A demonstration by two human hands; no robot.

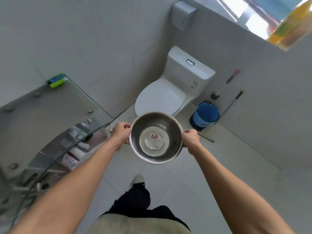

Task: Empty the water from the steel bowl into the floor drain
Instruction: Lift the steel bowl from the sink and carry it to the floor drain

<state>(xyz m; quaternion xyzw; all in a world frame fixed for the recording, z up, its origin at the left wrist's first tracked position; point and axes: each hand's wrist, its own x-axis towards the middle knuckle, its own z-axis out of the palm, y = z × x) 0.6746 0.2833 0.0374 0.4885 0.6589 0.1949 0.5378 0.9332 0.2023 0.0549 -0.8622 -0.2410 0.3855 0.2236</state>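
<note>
I hold a round steel bowl [156,137] level above the tiled floor, in front of the toilet. A shallow layer of clear water lies in its bottom, with a small red mark at the centre. My left hand [120,133] grips the bowl's left rim, thumb over the edge. My right hand [190,138] grips the right rim the same way. No floor drain shows in the frame; the bowl and my arms hide part of the floor.
A white toilet [162,97] with its lid down stands ahead. A blue bin [205,115], a toilet brush [215,95] and a mop handle [232,103] stand by the right wall. A glass counter [50,105] juts out on the left. My foot [138,179] is on the tiles below.
</note>
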